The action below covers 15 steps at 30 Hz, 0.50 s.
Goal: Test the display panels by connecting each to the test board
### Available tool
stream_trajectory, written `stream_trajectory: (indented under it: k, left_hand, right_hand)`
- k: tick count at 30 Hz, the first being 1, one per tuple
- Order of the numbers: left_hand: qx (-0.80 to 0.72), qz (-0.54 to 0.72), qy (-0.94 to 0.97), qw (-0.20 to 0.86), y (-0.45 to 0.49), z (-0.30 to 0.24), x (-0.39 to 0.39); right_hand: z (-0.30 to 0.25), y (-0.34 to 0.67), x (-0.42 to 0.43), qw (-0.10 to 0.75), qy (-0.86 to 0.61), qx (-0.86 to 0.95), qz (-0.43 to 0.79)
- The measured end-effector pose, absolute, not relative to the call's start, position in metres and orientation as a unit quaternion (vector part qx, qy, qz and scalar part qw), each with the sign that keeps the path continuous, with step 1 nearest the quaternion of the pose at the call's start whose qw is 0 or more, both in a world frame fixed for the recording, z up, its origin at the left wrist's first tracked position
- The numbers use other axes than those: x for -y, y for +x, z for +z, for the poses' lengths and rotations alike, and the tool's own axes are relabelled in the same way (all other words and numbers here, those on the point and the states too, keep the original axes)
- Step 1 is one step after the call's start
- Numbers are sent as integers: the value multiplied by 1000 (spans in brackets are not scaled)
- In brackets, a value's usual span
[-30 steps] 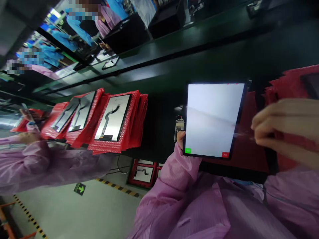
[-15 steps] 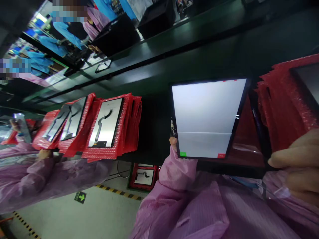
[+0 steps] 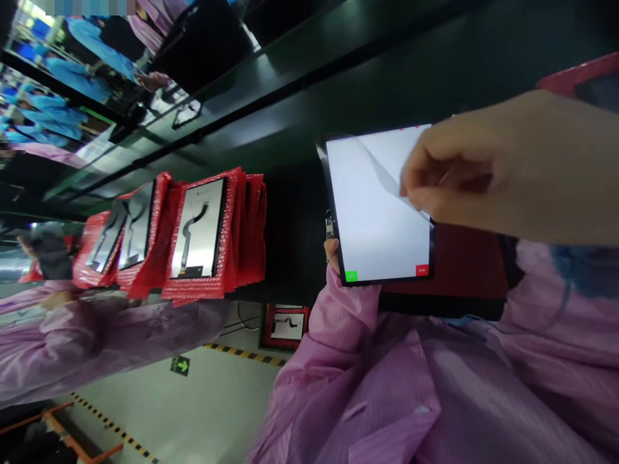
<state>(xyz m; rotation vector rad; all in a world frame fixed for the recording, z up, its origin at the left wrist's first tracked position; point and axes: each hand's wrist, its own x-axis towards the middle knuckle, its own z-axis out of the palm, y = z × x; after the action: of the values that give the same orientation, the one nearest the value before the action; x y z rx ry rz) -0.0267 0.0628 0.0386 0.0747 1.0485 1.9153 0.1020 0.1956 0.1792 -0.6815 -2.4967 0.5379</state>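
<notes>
Works over a dark worktop, spread beneath and beyond both grips. Shows stacked red pouches well left of the left grip, topped with silvery panels. Supports a lit panel with the left grip, just to its right, thumb on the left edge, fingers hidden underneath. Pinches a clear film tightly in the right grip, over the panel's right part. Looks partway along: lit already, but with film neither flat on the panel nor wholly apart; cannot tell whether lifting or laying. Reveals a small circuit board just beyond the left grip, then a red square and a green square at the near corners, uncovered by either grip.
</notes>
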Motion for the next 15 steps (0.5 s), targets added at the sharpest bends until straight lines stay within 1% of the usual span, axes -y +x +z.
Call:
stream_trajectory:
  k: [1,3,6,11,13,15]
  left_hand:
    - [-426,777,25,462,-27,40,-63]
    - [-430,781,13,452,-26,44,-65]
    - [-441,784,-7,437,-24,47,-67]
    - [-457,758,-31,465,-23,51,-59]
    - [-475,742,-16,473,-24,54,-56]
    - [-492,731,11,473,-24,54,-55]
  right_hand:
    - [186,95,-201,166,-224,926,256]
    - [197,84,-206,139,-254,892,347]
    - [197,74,-204,181,-271,812,484]
    - [176,60,-204,288,-184,574,744]
    - [170,56,-208,306,-175,485,800]
    - [170,54,-211,318,-195,433,820]
